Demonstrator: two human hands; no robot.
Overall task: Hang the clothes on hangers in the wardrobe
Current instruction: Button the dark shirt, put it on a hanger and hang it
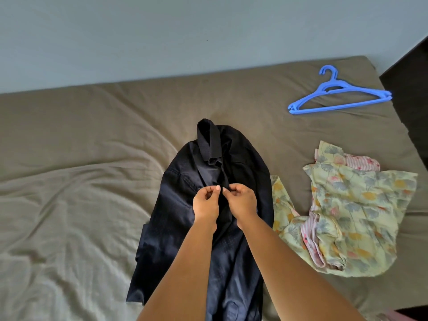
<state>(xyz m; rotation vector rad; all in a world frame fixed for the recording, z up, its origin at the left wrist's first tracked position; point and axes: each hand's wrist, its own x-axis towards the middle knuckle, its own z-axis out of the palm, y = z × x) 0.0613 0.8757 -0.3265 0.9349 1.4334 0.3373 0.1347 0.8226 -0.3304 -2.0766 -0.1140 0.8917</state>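
**Both hands pinch the front of the dark shirt**

Left hand (206,202) and right hand (240,200) meet in the middle of the frame, very close to each other, over the chest of the dark navy shirt (185,216). Each hand has its fingers curled and pinches the cloth at the front opening of the shirt, the left hand on one edge and the right hand on the other edge. Whether a button is between the fingers is too small to tell. Both forearms come up from the lower edge of the frame and cover the lower middle part of the shirt.

The shirt lies flat on the bed (81,170), in the centre of the frame, with its collar (207,140) toward the top and its hem toward the bottom. The bed has an olive-brown sheet with many wrinkles on the left side.

At the right of the frame lies a crumpled floral garment (361,212), yellow-green with a pink striped lining; its left edge is just beside the dark shirt. In the upper right of the frame blue hangers (335,98) lie on the sheet, seemingly stacked, well apart from both hands. A pale blue-grey wall (162,31) fills the top of the frame, and a dark piece of furniture (414,93) stands at the right edge
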